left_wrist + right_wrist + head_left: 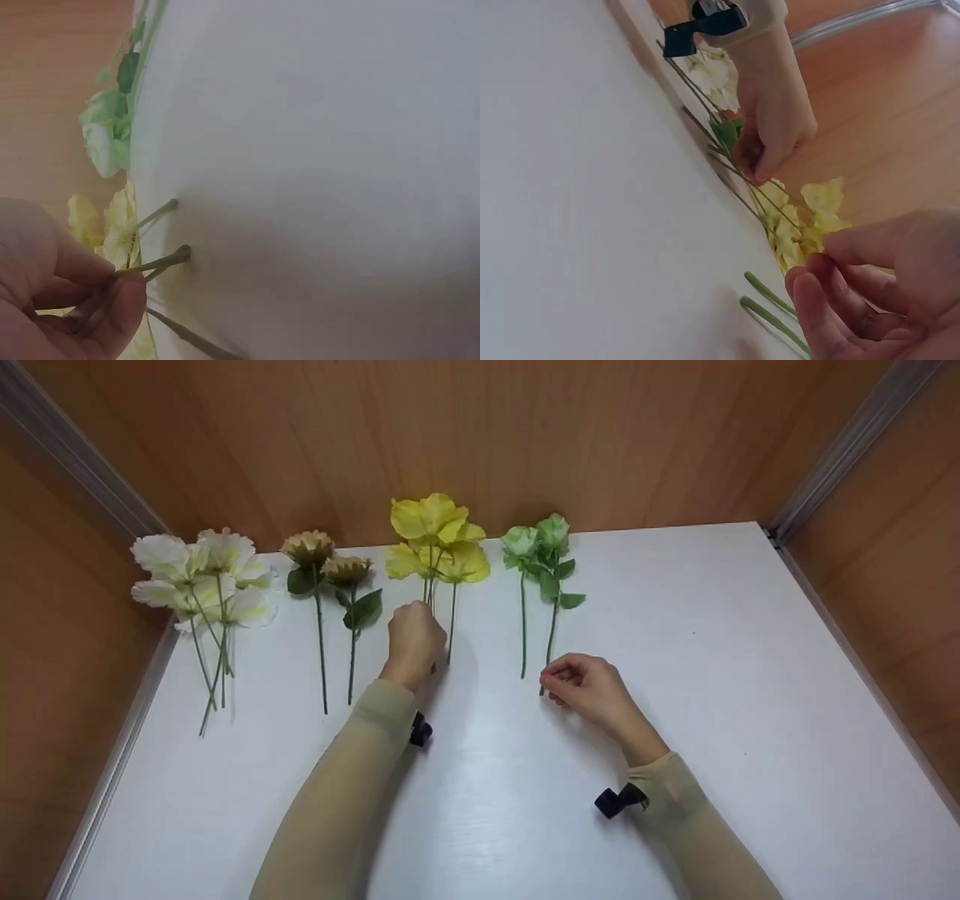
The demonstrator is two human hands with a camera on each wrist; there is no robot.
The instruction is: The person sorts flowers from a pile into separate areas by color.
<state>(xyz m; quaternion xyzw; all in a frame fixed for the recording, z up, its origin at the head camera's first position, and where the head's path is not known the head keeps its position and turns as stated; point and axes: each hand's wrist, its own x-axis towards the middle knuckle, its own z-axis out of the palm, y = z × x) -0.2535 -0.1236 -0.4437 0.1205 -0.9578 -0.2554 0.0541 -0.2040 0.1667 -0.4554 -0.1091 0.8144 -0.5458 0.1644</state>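
Note:
My left hand (417, 639) pinches the stem of a yellow flower (429, 519); the left wrist view shows the stem (161, 262) between thumb and fingers. Several yellow blooms lie bunched together at the back middle of the table. My right hand (589, 690) hovers by the lower stem of a light green rose (553, 531), its fingers loosely bent. In the right wrist view the green stems (772, 319) pass behind those fingers, and nothing shows between the fingertips. Another green rose (519, 540) lies just left of it.
Two brownish flowers (307, 547) lie left of the yellow ones. Further left is a bunch of white flowers (225, 551) with crossed stems. The white table (675, 600) meets wooden panels (600, 435) at the back and sides.

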